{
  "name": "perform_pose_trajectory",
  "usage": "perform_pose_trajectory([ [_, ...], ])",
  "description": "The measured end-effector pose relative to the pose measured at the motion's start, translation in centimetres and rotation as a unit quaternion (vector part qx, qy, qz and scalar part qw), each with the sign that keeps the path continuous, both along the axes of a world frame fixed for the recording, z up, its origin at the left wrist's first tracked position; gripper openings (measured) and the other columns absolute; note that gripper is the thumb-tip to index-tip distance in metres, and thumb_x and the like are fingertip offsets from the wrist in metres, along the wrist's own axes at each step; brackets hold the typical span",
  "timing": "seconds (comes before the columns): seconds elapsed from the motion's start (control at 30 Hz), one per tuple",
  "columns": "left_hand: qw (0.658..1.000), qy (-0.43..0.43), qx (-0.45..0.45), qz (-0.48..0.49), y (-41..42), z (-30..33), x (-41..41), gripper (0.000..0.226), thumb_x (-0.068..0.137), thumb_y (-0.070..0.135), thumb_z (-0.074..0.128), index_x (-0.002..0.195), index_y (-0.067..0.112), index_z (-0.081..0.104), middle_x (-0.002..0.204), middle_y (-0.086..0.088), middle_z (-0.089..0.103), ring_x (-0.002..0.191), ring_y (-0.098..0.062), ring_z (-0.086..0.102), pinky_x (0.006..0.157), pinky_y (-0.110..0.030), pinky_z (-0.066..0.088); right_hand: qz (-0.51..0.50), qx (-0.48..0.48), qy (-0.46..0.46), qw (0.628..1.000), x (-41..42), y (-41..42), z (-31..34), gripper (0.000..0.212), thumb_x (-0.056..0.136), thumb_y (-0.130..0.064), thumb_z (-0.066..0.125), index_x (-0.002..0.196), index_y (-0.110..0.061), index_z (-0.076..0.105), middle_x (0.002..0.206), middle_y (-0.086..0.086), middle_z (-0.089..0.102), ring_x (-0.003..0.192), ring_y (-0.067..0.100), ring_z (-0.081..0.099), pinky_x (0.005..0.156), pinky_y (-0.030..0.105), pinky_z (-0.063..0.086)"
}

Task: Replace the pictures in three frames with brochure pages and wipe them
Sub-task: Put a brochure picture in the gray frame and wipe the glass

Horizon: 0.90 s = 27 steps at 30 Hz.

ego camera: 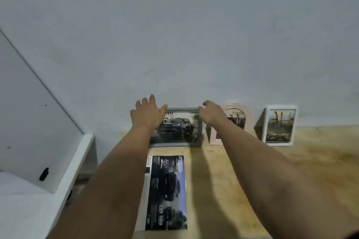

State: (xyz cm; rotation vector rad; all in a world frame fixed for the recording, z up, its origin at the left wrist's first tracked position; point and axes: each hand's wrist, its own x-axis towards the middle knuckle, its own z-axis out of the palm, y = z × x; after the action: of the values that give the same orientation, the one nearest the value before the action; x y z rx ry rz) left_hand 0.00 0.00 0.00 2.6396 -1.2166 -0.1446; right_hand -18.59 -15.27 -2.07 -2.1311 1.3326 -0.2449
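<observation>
1. Grey frame (179,127): centre of the picture, standing upright on the wooden table (320,170) close against the pale wall (184,35). It shows a page with a dark car.
2. My left hand (148,113): at the grey frame's upper left corner, fingers straight and spread, thumb lying along the top edge. Nothing is clasped in it.
3. My right hand (210,113): at the frame's upper right corner, fingers curled over the top edge. I cannot tell how firmly it grips.
4. Pink frame (236,122): arched, just right of the grey one, partly hidden behind my right wrist; a page shows inside.
5. White frame (279,125): further right, upright near the wall, holding a page.
6. Brochure (167,193): lower centre, flat on the table between my forearms, dark car pictures facing up.
7. White furniture (38,141): left side of the picture.
</observation>
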Motion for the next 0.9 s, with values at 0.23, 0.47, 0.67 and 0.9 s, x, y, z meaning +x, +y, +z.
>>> perform_pose_trajectory([
  [0.23,0.948,0.266,-0.057,0.166,-3.3,-11.4,4.9,0.075,0.09,0.072,0.04,0.144,0.02,0.038,0.136,-0.014,0.054,0.123,-0.038,0.054,0.102,-0.054,0.046,-0.088,0.164,-0.038,0.982,3.4,-4.5,-10.2,0.051,0.101,-0.033,0.05,0.146,-0.01,0.043,0.143,0.018,0.056,0.127,0.038,0.055,0.09,0.034,0.038],
  [0.47,0.84,0.413,-0.199,0.29,-5.8,-15.2,8.3,0.077,0.094,0.075,0.03,0.14,0.015,0.048,0.134,-0.015,0.06,0.106,-0.028,0.061,0.092,-0.04,0.046,-0.163,0.148,-0.104,0.97,4.7,-5.6,-14.9,0.051,0.107,-0.054,0.033,0.131,-0.014,0.055,0.123,0.012,0.063,0.111,0.033,0.059,0.087,0.035,0.039],
  [0.67,0.816,0.443,-0.227,0.295,-5.3,-15.3,9.1,0.084,0.09,0.081,0.025,0.125,0.012,0.058,0.118,-0.015,0.066,0.107,-0.034,0.063,0.1,-0.052,0.05,-0.158,0.16,-0.152,0.963,4.2,-5.6,-15.6,0.043,0.107,-0.056,0.031,0.107,-0.021,0.055,0.096,-0.001,0.06,0.095,0.022,0.056,0.084,0.035,0.037],
  [0.9,0.807,0.463,-0.238,0.278,-2.2,-12.1,8.2,0.08,0.086,0.085,0.024,0.111,0.02,0.064,0.106,-0.011,0.07,0.098,-0.031,0.068,0.092,-0.055,0.056,-0.141,0.173,-0.196,0.955,2.8,-3.3,-12.9,0.048,0.104,-0.061,0.033,0.106,-0.021,0.059,0.101,0.0,0.064,0.103,0.025,0.061,0.089,0.04,0.045],
])
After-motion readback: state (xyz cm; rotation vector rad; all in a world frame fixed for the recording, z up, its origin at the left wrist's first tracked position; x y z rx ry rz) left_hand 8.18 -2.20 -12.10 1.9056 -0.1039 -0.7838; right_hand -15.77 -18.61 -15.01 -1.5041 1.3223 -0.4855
